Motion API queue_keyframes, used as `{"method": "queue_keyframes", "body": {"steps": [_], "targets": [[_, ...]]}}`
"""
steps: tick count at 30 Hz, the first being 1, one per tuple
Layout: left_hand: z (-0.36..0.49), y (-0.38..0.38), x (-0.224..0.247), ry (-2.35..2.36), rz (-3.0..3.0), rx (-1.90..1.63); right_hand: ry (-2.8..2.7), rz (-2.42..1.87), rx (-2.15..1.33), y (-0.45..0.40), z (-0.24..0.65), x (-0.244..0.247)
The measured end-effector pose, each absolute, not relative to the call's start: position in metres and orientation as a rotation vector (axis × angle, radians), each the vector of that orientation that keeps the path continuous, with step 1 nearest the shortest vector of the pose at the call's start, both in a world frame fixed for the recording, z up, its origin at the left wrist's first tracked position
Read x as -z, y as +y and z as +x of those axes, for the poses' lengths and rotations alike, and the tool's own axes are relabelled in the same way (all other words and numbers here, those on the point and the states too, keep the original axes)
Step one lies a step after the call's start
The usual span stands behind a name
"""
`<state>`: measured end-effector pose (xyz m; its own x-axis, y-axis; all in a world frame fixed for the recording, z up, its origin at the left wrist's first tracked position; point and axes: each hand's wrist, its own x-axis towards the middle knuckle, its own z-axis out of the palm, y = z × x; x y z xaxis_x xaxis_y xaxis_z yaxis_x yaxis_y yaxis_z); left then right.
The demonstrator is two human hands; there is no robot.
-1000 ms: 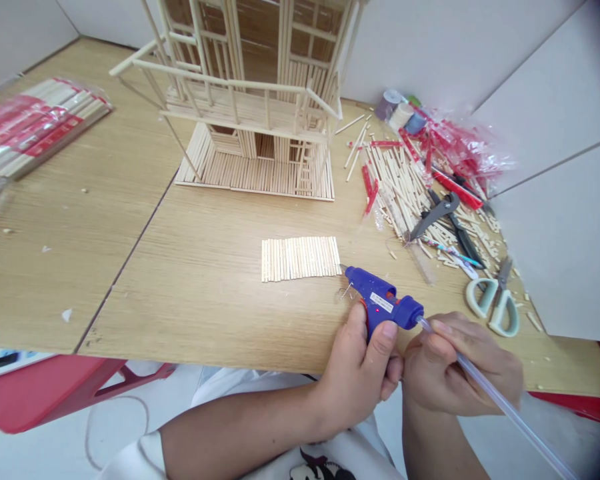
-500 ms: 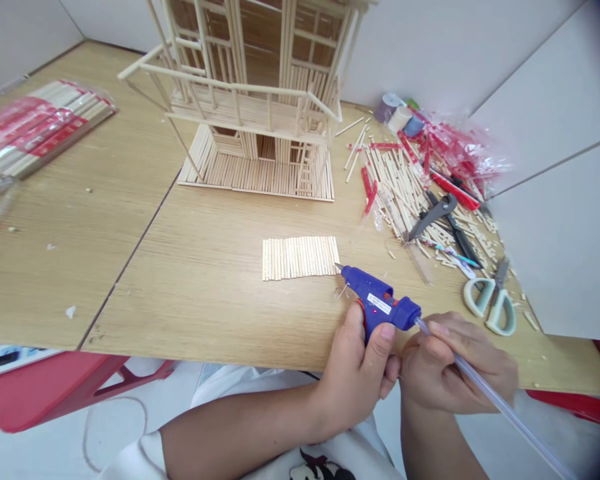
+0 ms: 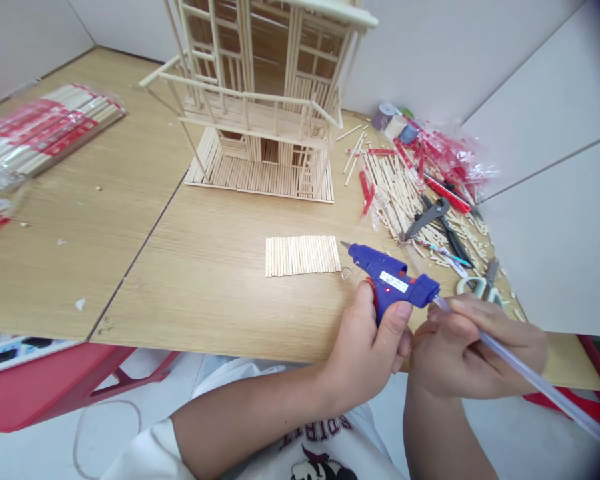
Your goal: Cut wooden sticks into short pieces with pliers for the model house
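My left hand (image 3: pixel 373 340) is wrapped round the grip of a blue hot glue gun (image 3: pixel 380 270), whose small red light is lit. Its nozzle points up and left, just off the right end of a small panel of short wooden sticks (image 3: pixel 303 255) lying flat on the table. At the gun's back end, my right hand (image 3: pixel 475 347) pinches a long, clear glue stick (image 3: pixel 525 375) that runs into the gun. Behind the panel stands a two-storey model house of wooden sticks (image 3: pixel 260 180), with a balcony, railings and a little ladder.
Loose cut sticks (image 3: pixel 390 187) lie heaped at the right, with grey-handled cutters (image 3: pixel 433 215) and pale-handled scissors (image 3: pixel 475 285). Thread spools (image 3: pixel 384 117) and crumpled red plastic wrapping (image 3: pixel 453 157) are behind them. Packed sticks (image 3: pixel 55 127) lie at the left. A red stool (image 3: pixel 65 383) stands below.
Both hands have moved the glue gun up and to the right, so its nozzle is now apart from the panel's right edge. The view has shifted slightly.
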<state>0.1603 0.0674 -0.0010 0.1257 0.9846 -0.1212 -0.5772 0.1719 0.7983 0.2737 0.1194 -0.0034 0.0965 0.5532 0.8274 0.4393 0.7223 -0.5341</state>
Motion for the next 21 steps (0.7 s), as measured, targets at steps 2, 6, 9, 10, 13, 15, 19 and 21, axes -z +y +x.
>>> {"method": "queue_keyframes", "body": {"steps": [2, 6, 9, 10, 13, 15, 19, 21], "targets": [[0.161, 0.074, -0.003, 0.721, 0.651, -1.279, -1.447, -0.781, 0.004, 0.126, 0.263, -0.004], [0.161, 0.081, -0.009, 0.668, 0.569, -1.260, -1.305, -0.893, -0.109, 0.128, 0.252, -0.014], [0.159, 0.080, -0.010, 0.663, 0.511, -1.268, -1.290, -0.927, -0.201, 0.124, 0.250, -0.017], [0.158, 0.078, -0.011, 0.658, 0.490, -1.277, -1.296, -0.917, -0.228, 0.123, 0.251, -0.018], [0.157, 0.074, -0.011, 0.625, 0.431, -1.304, -1.328, -0.895, -0.293, 0.119, 0.252, -0.021], [0.157, 0.073, -0.011, 0.589, 0.397, -1.323, -1.349, -0.893, -0.303, 0.117, 0.252, -0.022], [0.158, 0.074, -0.010, 0.552, 0.341, -1.375, -1.351, -0.863, -0.308, 0.117, 0.251, -0.021], [0.159, 0.075, -0.009, 0.563, 0.303, -1.390, -1.359, -0.869, -0.283, 0.118, 0.251, -0.020]]}}
